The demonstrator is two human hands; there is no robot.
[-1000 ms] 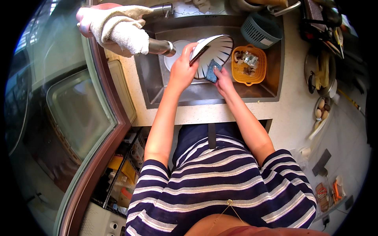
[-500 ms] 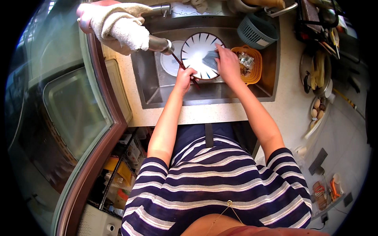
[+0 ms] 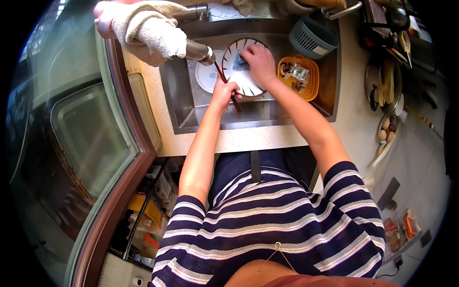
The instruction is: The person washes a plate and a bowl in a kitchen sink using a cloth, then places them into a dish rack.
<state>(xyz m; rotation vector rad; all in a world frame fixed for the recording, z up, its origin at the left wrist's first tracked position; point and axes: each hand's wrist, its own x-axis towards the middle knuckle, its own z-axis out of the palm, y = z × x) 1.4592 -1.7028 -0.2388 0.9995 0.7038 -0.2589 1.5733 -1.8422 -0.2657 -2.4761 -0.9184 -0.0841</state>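
Left hand pinches the striped bowl's rim at seven o'clock, together with dark-red chopsticks, over the sink, while the right hand grips a blue scrubbing cloth inside, so hard rubbing could knock it onto the white plate at nine o'clock.

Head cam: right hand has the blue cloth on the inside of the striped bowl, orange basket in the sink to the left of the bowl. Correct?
Basket side is wrong: in the head view, the orange basket is in the sink to the right of the striped bowl. The right hand does have the blue cloth on the bowl's inside.
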